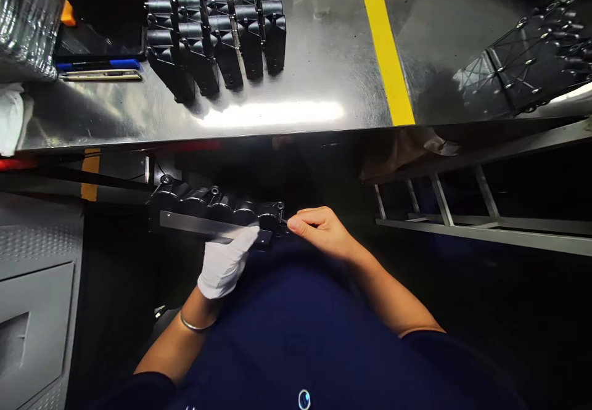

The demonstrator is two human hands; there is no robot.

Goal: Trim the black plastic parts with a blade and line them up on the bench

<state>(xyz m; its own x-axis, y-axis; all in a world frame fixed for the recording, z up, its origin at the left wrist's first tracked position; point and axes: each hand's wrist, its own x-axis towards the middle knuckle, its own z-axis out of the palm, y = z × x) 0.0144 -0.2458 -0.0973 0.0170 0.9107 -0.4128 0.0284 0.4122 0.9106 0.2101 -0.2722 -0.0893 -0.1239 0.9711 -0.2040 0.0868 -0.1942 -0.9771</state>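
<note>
Well, black part (217,214) in left hand (226,263), right hand (319,230) beside — perhaps touching

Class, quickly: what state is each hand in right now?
Left hand: gloved, closed on the black part.
Right hand: fingers pinched together at its end; what they grip cannot be told.

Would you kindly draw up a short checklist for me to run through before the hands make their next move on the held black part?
1. Left hand gripping the held black part: ok, around its lower edge.
2. Both hands gloved: not ok, if gloves are wanted on both; the right hand is bare.
3. Right fingertips at the part's right end: ok, thumb and forefinger pinched together there.
4. What the right fingertips pinch: cannot tell, too small.
5. Rows of black parts resting on the metal bench: ok.
6. Underside of the held part: cannot tell, hidden.
</note>
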